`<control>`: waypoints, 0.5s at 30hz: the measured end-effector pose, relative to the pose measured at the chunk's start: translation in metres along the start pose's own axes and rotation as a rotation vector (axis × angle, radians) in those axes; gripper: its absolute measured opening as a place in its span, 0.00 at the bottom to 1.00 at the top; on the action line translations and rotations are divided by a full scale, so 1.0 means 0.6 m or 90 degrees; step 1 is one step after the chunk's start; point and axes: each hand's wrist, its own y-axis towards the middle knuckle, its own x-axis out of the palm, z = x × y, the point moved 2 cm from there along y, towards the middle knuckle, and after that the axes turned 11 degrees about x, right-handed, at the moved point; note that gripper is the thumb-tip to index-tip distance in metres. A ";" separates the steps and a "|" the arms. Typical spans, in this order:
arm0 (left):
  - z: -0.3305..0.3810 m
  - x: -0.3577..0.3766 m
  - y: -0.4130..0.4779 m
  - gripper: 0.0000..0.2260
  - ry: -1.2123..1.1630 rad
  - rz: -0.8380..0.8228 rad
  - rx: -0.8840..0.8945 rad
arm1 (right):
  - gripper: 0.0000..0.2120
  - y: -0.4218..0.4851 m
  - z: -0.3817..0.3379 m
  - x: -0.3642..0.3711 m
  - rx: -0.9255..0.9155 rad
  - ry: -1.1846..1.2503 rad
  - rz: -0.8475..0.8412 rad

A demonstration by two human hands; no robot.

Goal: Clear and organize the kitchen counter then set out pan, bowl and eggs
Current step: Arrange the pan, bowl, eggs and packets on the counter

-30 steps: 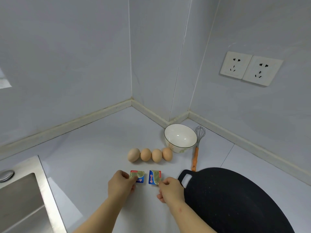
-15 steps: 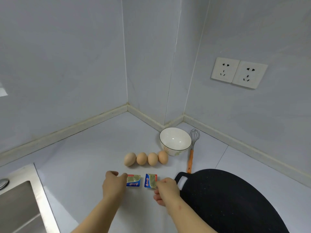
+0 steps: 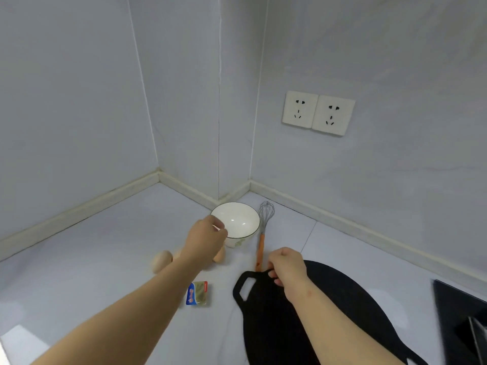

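The left hand is held over the row of eggs with its fingers curled, the fingertips lying at the near left rim of the bowl. Whether the rim is pinched or only touched cannot be told. The right hand is set at the far rim of the pan, just beside the pan's looped handle, and the rim is gripped by its curled fingers.

The white bowl is stood upright on the bench, close to the corner where the walls meet. A whisk with an orange handle is laid just to the right of the bowl, its wire head pointing toward the wall and its handle end reaching the pan's rim. The eggs are lined up in front of the bowl. One egg is seen in full at the left end, another is partly seen under the left hand, and the rest are hidden by the left forearm.

The flat black pan is placed at the right near side of the bench, with its handle loop pointing left. A small blue and green packet is laid flat on the bench between the two forearms, left of the pan's handle. Two white sockets are mounted side by side on the right wall. A dark object is cut off by the right edge.
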 end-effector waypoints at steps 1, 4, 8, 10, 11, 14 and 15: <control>0.001 0.008 0.009 0.10 0.048 -0.010 0.026 | 0.09 0.005 -0.002 -0.008 -0.002 0.002 0.007; 0.000 0.031 0.030 0.18 0.179 -0.044 0.071 | 0.06 0.024 -0.005 -0.027 -0.015 0.002 0.019; -0.008 0.058 0.058 0.34 0.272 -0.103 0.026 | 0.06 0.056 -0.002 -0.032 -0.035 -0.037 0.036; -0.008 0.070 0.075 0.40 0.268 -0.127 -0.004 | 0.06 0.070 -0.006 -0.029 -0.073 -0.102 0.045; -0.006 0.075 0.083 0.42 0.268 -0.139 -0.010 | 0.05 0.077 -0.010 -0.026 -0.106 -0.168 0.053; -0.006 0.088 0.107 0.46 0.283 -0.171 -0.009 | 0.06 0.099 -0.027 -0.011 -0.201 -0.412 0.088; -0.008 0.090 0.112 0.47 0.294 -0.184 -0.007 | 0.06 0.104 -0.032 -0.004 -0.211 -0.455 0.091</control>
